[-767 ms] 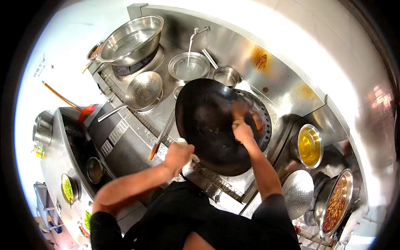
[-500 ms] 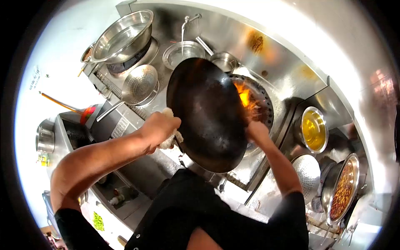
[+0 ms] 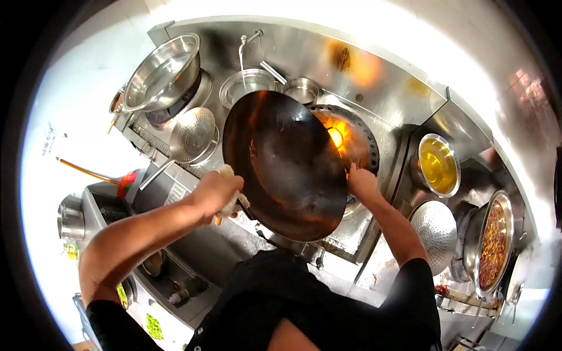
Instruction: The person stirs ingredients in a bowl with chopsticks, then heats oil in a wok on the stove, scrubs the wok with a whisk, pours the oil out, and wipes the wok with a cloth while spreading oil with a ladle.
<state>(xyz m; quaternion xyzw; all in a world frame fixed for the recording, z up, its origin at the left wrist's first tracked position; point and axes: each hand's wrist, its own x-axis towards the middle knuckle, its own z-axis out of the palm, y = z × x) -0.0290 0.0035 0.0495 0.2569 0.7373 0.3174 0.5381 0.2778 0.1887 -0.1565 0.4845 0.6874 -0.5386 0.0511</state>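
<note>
A large dark wok is tilted up on its side over the counter, just left of the lit burner. My left hand is closed around a pale cloth at the wok's left edge, gripping the wok through it. By the wok's right rim, my right hand is closed on a small brush with thin dark bristles; most of its handle is hidden in the fingers. Orange flame shows behind the rim, and its glow reflects on the wok's surface.
Water runs from a tap into a basin. A small pan stands beside it. At left are a big steel bowl and a perforated ladle; at right, a bowl of oil, a strainer and a pan of chillies.
The wok has shifted slightly left and turned so more of its surface catches the glow. My right hand, blurred before, is now clearer at the rim. The view has moved a little.
</note>
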